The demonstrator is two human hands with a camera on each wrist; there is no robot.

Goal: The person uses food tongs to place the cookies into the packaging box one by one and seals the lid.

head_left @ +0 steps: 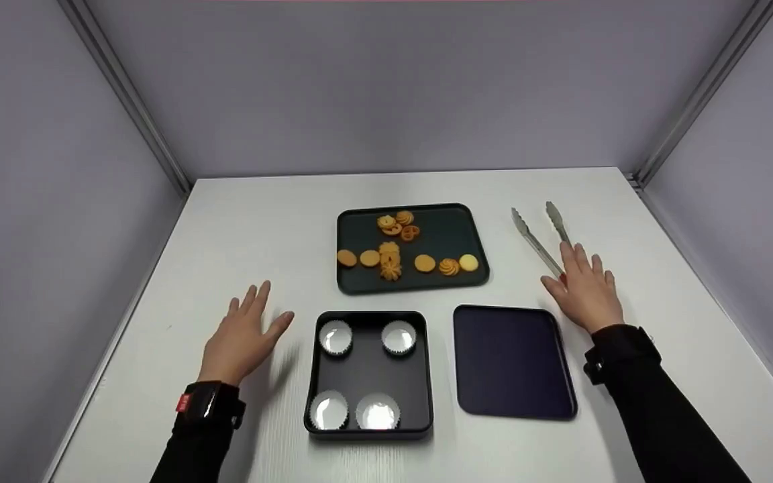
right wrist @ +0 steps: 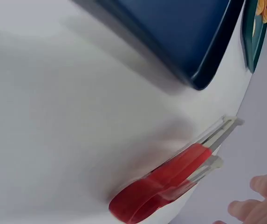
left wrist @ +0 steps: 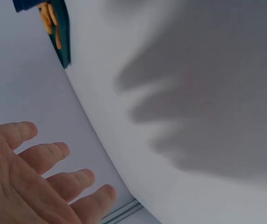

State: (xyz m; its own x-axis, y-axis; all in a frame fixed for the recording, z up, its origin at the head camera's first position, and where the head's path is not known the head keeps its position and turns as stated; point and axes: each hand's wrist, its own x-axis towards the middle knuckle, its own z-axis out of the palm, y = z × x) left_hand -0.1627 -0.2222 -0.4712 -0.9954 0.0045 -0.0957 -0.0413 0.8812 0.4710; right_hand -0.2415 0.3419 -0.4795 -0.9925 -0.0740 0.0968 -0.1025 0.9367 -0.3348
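Left hand (head_left: 239,345) hovers over the left half of the worktop (head_left: 266,221), fingers straight and spread, thumb wide; right hand (head_left: 588,295) hangs toward the right edge, fingers extended, thumb apart. Centred near the worktop's far edge lies a dark green rectangular tray (head_left: 443,235), carrying small golden biscuits. Nearer, just right of the left hand, sits a black square box (head_left: 366,369) with raised walls. Beside its right wall lies a shallow navy square tray (head_left: 514,362). Silvery metal tongs (head_left: 537,247) with red handles lie toward the worktop's far right corner, their scalloped tips apart and handle end beneath the right hand. Four shiny fluted cups (head_left: 398,337) stand in the box: one in each far corner, one in the near-left corner, another beside that along the near wall. On the green tray, four biscuits cluster by the far edge, including a pretzel-shaped one (head_left: 410,233); nearer, a row ends rightward in a pale-yellow round (head_left: 468,262).
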